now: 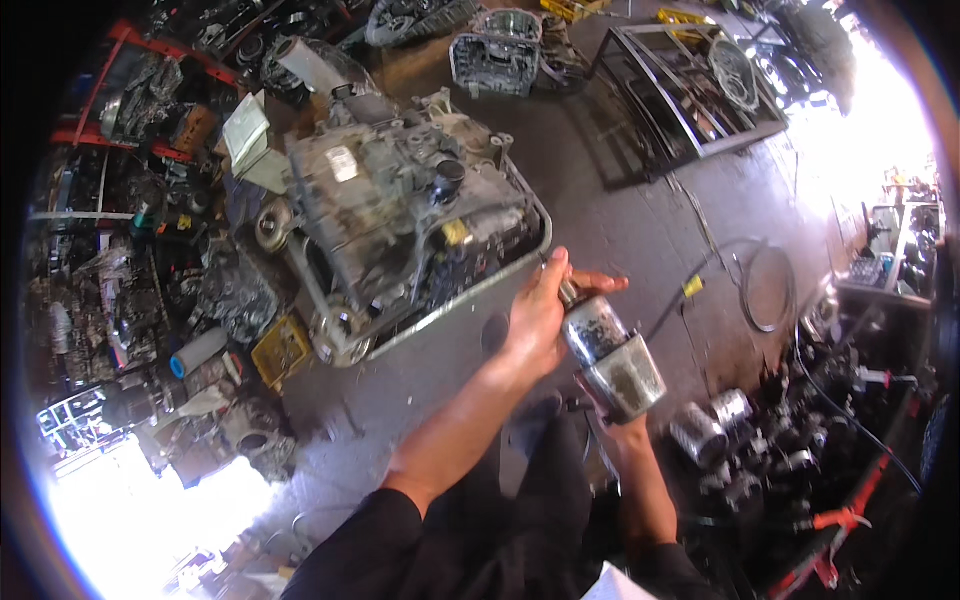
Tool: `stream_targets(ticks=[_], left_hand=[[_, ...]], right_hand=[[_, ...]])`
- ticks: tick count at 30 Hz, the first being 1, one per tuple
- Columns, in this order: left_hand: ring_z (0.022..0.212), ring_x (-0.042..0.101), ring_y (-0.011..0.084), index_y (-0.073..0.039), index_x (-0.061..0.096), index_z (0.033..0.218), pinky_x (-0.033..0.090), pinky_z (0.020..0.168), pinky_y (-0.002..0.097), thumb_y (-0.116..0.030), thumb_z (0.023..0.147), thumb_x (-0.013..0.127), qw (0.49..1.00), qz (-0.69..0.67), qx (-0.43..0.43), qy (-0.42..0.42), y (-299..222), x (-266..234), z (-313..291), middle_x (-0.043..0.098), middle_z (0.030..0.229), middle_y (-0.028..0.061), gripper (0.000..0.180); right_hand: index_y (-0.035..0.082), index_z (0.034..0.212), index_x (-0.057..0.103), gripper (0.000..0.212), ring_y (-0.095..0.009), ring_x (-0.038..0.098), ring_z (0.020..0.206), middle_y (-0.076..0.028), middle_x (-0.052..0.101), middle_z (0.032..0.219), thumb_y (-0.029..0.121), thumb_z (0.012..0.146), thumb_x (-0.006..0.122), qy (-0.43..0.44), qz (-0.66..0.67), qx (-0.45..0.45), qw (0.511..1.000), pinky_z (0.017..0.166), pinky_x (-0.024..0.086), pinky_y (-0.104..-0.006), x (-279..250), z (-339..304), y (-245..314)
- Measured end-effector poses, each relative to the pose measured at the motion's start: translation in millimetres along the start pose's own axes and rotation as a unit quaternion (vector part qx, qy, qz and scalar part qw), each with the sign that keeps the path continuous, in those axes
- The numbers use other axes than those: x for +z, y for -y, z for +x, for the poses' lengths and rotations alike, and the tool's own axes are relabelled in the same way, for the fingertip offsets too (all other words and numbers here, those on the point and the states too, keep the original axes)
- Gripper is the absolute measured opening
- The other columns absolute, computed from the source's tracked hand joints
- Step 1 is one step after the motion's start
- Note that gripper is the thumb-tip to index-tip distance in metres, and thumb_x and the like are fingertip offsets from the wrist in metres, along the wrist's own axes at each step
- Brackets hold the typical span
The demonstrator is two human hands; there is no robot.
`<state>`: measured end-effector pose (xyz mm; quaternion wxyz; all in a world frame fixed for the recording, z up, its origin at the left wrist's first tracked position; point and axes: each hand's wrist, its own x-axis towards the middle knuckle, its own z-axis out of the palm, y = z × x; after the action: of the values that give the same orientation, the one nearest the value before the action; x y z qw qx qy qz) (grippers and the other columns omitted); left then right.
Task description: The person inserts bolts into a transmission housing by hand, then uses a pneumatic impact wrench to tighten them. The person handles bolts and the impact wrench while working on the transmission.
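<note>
In front of my body I hold a worn metal canister (596,330) with a narrow neck. My left hand (540,318) is closed around the neck at its upper end, the thumb pointing up and a finger stretched past it. A wider, dull metal cup (625,380) surrounds the canister's lower part; whether the two are joined I cannot tell. My right hand (622,428) grips this cup from beneath, with most of its fingers hidden behind it. Beyond my left hand a large, dirty engine (400,190) lies in a metal-edged tray (460,296).
An open metal frame (690,95) stands at the far right, beside a hose loop (768,290) on the dark floor (600,220). Metal cylinders (700,435) and other parts crowd the lower right. Shelves of parts (90,280) line the left. An engine casing (495,55) sits far back.
</note>
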<state>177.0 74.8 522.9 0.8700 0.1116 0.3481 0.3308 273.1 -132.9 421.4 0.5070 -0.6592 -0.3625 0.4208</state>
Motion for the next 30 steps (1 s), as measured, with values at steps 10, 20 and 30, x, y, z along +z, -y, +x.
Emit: stream_targets(ticks=[10, 20, 30], left_hand=[[0.106, 0.069, 0.0455, -0.01, 0.048, 0.094, 0.053, 0.09, 0.0467, -0.037, 0.11, 0.043, 0.992, -0.026, 0.105, 0.065, 49, -93, 99, 0.07, 0.088, 0.0221, 0.032], [0.105, 0.069, 0.0443, -0.011, 0.049, 0.093, 0.056, 0.077, 0.0454, -0.034, 0.111, 0.04, 0.985, -0.042, 0.14, 0.086, 61, -105, 104, 0.068, 0.085, 0.0205, 0.031], [0.105, 0.069, 0.0438, -0.009, 0.046, 0.095, 0.056, 0.084, 0.0475, -0.036, 0.111, 0.04, 0.987, 0.006, 0.118, 0.108, 55, -119, 111, 0.069, 0.087, 0.0208, 0.031]], right_hand=[[0.004, 0.117, 0.067, 0.033, -0.017, 0.063, 0.09, -0.003, 0.068, 0.101, 0.01, 0.088, 0.081, -0.037, 0.166, -0.027, 0.985, 0.08, 0.053, -0.0326, 35, 88, -108], [0.001, 0.126, 0.063, 0.041, -0.02, 0.069, 0.102, -0.009, 0.071, 0.112, -0.002, 0.087, 0.076, 0.029, -0.021, -0.104, 0.994, 0.089, 0.056, -0.0331, 16, 103, -135], [0.003, 0.121, 0.064, 0.038, -0.017, 0.063, 0.09, -0.006, 0.067, 0.102, 0.003, 0.086, 0.079, -0.006, -0.013, -0.089, 0.996, 0.078, 0.05, -0.0313, 33, 108, -142]])
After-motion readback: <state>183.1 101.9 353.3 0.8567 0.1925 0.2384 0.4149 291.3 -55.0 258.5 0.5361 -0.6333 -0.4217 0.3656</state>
